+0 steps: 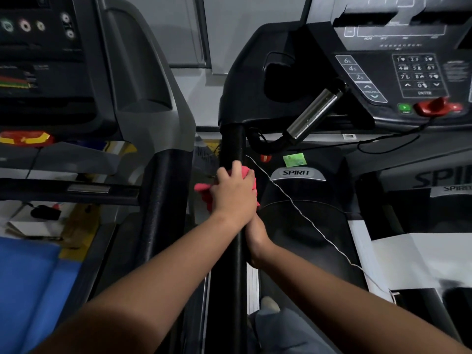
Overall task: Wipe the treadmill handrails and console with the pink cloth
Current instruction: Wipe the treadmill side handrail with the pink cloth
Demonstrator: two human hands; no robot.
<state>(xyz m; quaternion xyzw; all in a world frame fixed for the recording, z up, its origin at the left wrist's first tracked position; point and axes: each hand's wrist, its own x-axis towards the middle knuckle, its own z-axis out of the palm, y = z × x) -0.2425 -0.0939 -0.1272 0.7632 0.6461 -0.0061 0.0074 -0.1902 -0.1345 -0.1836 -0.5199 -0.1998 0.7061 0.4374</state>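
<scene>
Two treadmills side by side, with a narrow floor gap between them. Marked "SPIRIT" on the silver badge of the right-hand machine's motor cover, and again, partly cut off, at the right frame edge. Console at upper right: keypad digits 1 to 9 and 0, "ENTER" below, side keys reading 6, 4, 2 above arrow keys; remaining small print illegible. Green start button just beside a red stop key. Green sticker above the badge, text unreadable.

Black handrail: long axis running from the frame bottom up and away toward the console housing. Bounded on the left by the neighbouring machine's black rail, close alongside; open room on the right over the motor cover, crossed by a thin white cord.

Pink cloth: bunched on the handrail about midway along its visible length, corners showing left and right of the covering hand.

Left hand: laid over the cloth, fingers curled round cloth and rail, pointing up the rail axis.

Right hand: against the rail's right side, just behind the left hand; cannot tell whether its fingers are wrapped round the rail, hidden from view.

Chrome pulse grip: tilted, upper end toward the console.
</scene>
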